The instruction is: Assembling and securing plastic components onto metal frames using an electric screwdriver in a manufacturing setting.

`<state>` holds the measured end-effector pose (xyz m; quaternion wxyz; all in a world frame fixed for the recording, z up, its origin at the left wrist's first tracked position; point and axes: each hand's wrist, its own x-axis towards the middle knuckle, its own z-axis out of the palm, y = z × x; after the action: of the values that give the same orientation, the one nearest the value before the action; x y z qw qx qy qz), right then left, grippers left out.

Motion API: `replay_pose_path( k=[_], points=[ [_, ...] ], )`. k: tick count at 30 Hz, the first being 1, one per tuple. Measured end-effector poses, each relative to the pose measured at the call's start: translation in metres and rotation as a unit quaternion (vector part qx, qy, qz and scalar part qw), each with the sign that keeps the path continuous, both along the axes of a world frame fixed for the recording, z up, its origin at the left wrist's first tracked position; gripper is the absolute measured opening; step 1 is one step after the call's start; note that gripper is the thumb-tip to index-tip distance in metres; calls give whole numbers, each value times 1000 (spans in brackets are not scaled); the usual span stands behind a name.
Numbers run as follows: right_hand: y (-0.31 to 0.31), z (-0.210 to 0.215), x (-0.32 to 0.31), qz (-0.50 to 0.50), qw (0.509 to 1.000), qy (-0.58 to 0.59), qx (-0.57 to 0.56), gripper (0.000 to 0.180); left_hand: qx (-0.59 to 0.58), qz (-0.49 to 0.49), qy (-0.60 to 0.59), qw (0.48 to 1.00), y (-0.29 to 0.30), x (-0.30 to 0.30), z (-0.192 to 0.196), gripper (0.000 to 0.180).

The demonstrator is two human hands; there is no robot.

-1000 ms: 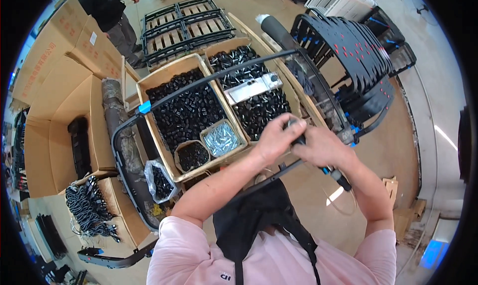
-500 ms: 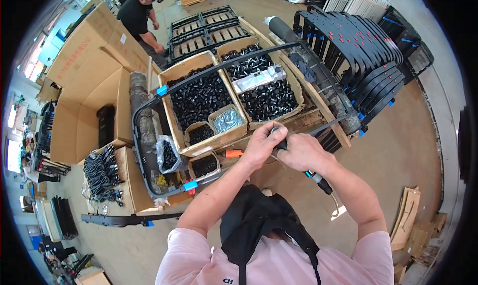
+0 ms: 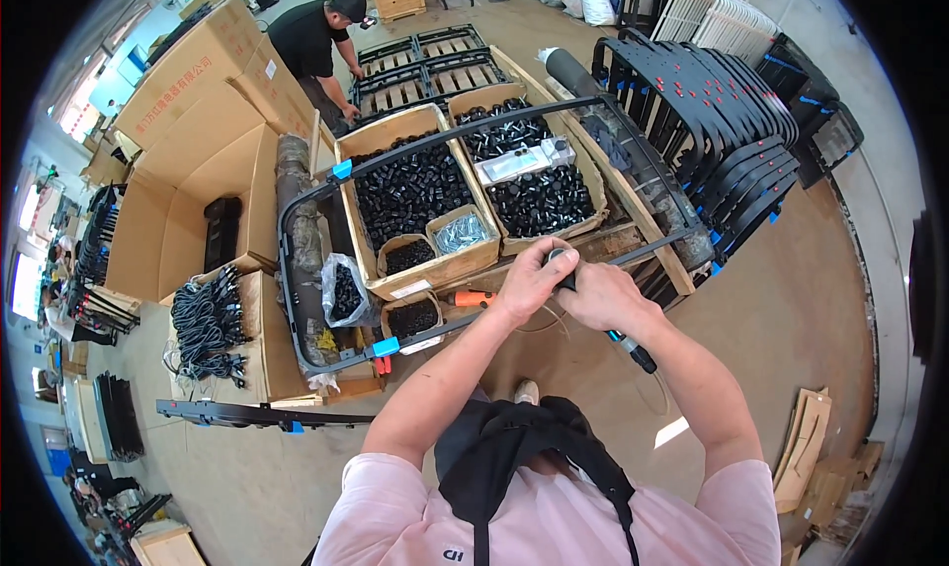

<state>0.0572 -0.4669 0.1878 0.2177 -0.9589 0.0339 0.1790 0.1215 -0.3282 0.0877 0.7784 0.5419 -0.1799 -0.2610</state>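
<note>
Black tubing forms the large rectangular frame (image 3: 297,269) that lies across the open cardboard boxes, and both hands meet on its near rail. The left hand (image 3: 534,277) is curled over a small dark part (image 3: 556,256) seated on that rail, fingers closed around it; the right hand (image 3: 603,299) is wrapped around a tool with a blue-and-black shaft (image 3: 633,350) that sticks out below the wrist toward the person. What the tool's tip engages is hidden under the two hands. As I judge it, the chief risk is a slip: the frame rests only on box edges, so a hard push or twist could make the rail roll or slide, and the tool could skid off onto the left fingers right beside it. A dropped part would likely fall into the box of black fittings (image 3: 410,195) or onto the floor and be hard to find again. An orange-handled tool (image 3: 473,297) lies just beside the left wrist and could be knocked off. Another person (image 3: 316,42) works at the far pallets, well apart.
</note>
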Motion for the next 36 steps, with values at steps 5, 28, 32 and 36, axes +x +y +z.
replay_pose_path(
  k=[5,28,32,36],
  points=[
    [8,-1,0,-18,998,50,-17,48,31,5,0,1000,5,-4,-6,26],
    [-16,-50,14,-52,990,53,122,13,17,72,-50,996,-4,-12,-2,31],
    [-11,-34,20,-24,995,33,86,15,14,67,-14,998,-4,-10,5,30],
    [6,11,30,4,996,84,21,52,-15,92,-25,995,3,-3,20,28]
  ],
)
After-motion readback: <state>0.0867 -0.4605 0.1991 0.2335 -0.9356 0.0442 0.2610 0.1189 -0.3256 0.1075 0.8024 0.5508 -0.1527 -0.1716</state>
